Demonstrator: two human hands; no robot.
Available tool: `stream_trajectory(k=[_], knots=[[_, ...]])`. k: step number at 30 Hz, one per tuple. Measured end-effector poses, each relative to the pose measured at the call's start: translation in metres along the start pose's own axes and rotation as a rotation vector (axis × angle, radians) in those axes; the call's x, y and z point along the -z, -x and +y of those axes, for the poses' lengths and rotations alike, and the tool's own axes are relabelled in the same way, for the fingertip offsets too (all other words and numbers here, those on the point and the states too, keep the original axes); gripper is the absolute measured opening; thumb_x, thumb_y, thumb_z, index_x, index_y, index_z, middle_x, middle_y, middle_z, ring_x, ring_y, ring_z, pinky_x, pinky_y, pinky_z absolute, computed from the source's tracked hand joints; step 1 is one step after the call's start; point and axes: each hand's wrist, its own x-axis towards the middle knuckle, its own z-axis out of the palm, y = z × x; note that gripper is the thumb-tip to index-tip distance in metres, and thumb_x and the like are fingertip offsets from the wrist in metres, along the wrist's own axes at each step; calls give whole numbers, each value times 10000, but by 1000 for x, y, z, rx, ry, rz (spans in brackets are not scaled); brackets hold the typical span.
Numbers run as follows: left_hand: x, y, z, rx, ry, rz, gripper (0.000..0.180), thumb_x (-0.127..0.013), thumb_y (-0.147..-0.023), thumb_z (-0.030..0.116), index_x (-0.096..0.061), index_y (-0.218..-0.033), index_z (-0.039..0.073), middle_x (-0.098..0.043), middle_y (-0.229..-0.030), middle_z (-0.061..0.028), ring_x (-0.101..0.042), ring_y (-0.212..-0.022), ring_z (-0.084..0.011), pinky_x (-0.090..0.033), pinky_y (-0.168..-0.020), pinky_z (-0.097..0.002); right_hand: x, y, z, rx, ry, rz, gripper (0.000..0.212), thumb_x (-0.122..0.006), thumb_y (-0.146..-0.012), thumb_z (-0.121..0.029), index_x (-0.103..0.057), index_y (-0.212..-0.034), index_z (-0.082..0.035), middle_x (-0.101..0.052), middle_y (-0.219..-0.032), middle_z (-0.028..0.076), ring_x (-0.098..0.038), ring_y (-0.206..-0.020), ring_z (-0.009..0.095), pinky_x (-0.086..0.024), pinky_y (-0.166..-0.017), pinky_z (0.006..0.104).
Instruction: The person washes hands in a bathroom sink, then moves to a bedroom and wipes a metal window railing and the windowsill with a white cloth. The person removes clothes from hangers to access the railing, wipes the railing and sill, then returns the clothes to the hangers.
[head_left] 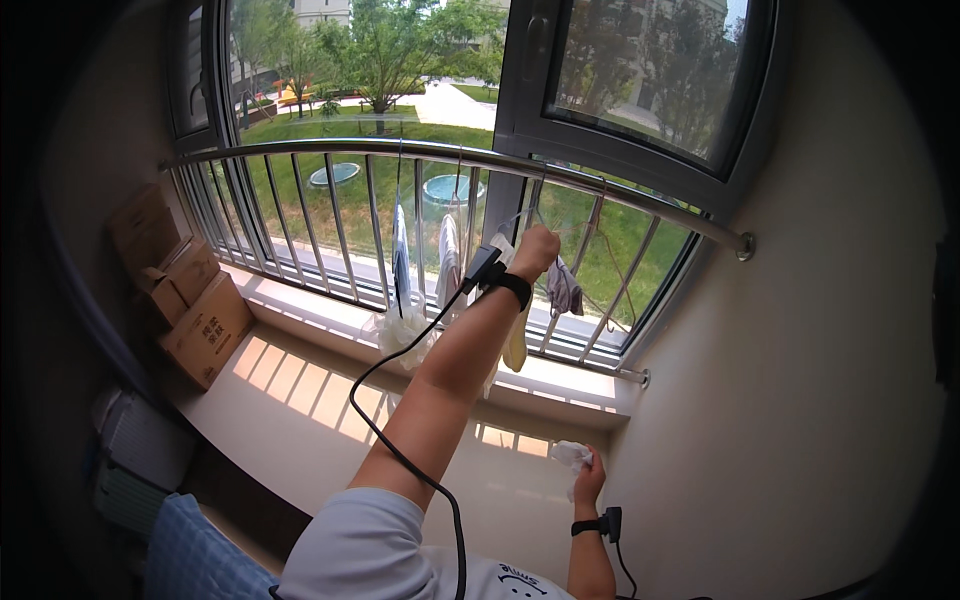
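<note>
Railing: silver metal railing with upright bars (pixel 330 147), running across the window.
Left hand (pixel 537 250): before the railing's right half, fingers curled beside a thin pale-blue hanger (pixel 521 214); whether they grip it, I cannot tell.
Right hand (pixel 590 478): low, below the railing's right end, fingers closed around a crumpled white cloth (pixel 570 454).
Laundry: limp grey garment (pixel 566 291) hanging at the railing's right half; folded white garment (pixel 449 262) near its middle.
Boxes: brown cardboard boxes (pixel 208 330) below the railing's left end.
</note>
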Motion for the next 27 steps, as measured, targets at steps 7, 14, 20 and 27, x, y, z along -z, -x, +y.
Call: stream_trajectory(k=[7, 14, 20, 27], knots=[[57, 31, 53, -148, -388, 104, 473, -417, -949, 360, -619, -751, -19, -615, -678, -211, -624, -688, -398, -498, -657, -477, -1, 4, -17, -60, -185, -151, 366, -432, -831, 59, -596, -1148, -23, -643, -1037, 94, -605, -978, 189, -461, -879, 295], [215, 30, -72, 130, -572, 537, 494, -512, -892, 384, -517, -1086, -70, -600, -1013, -287, -605, -927, -394, -459, -822, -487, -58, 17, -90, -72, -514, -449, 416, -380, -817, 69, -570, -1181, 0, -619, -1072, 87, -586, -990, 156, -453, -886, 272], [206, 9, -149, 585, 1049, -17, 235, -490, -930, 196, -461, -1095, 32, -504, -717, -65, -509, -536, -156, -438, -438, -276, -134, 18, -185, 55, -531, -296, 383, -397, -847, 47, -564, -1188, 4, -610, -1082, 97, -577, -995, 168, -444, -902, 283], [241, 16, -115, 518, 1099, -10, 150, -448, -967, 175, -510, -1007, 45, -321, -590, 41, -264, -424, -60, -197, -357, -211, -203, 66, -216, 57, -541, -108, 365, -400, -858, 39, -562, -1182, -1, -601, -1093, 84, -564, -1018, 164, -427, -919, 277]])
